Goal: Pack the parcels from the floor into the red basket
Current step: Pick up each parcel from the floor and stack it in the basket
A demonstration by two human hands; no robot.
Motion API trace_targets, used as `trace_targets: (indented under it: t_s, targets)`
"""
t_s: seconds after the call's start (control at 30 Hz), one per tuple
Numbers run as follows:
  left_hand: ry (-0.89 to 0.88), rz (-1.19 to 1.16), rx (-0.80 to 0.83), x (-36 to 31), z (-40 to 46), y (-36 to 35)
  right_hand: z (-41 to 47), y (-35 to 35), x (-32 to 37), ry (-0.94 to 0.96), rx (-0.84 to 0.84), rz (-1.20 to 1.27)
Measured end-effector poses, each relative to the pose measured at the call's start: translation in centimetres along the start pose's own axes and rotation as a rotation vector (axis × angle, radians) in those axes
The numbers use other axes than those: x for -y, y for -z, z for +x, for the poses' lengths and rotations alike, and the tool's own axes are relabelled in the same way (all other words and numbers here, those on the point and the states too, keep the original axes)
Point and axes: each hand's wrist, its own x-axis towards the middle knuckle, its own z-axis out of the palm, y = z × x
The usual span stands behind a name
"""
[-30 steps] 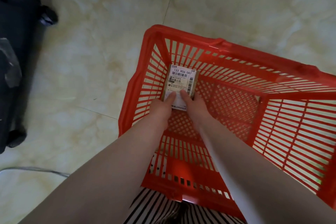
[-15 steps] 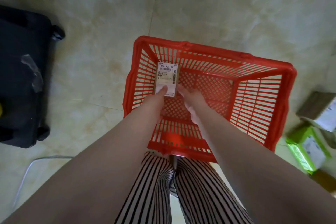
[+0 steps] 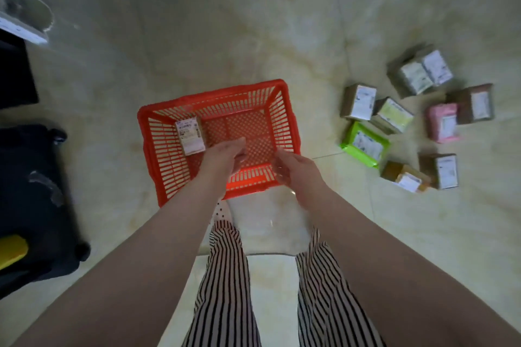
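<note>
I see both hands, left hand (image 3: 225, 159) and right hand (image 3: 296, 170), spread and empty above the red basket (image 3: 158, 155); one parcel (image 3: 190, 135) lies inside.

Red slatted basket (image 3: 146, 132); brown parcel (image 3: 191, 135) inside, white label. Floor (image 3: 225, 22) cream, marbled. Green parcel (image 3: 365, 144), pink parcel (image 3: 441, 125), brown boxes (image 3: 358, 101). Black-white striped trousers (image 3: 225, 276). Black suitcase (image 3: 33, 200).
</note>
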Motion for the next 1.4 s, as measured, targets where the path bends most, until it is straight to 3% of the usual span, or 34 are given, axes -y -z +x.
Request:
trace_targets:
  t_s: [0.3, 0.47, 0.6, 0.93, 1.4]
  targets:
    - [-0.033, 0.087, 0.006, 4.2, -2.1, -16.1, -0.5, 18.2, 1.1, -0.005, -0.043, 0.127]
    - [-0.022, 0.08, 0.08, 6.0, -5.6, -27.3, -2.1, 31.8, 4.0, 0.024, -0.123, 0.147]
    - [-0.016, 0.133, 0.129, 5.8, -7.2, -34.9, -1.6, 38.5, 6.5, 0.07, -0.228, 0.21]
    - [0.016, 0.209, 0.133, 2.7, -2.3, -46.3, 6.5, 45.5, 11.2, 0.041, -0.355, 0.247]
    - [0.093, 0.434, 0.109, 9.6, 21.3, -54.2, 32.8, 47.6, 9.5, 0.174, -0.259, -0.214]
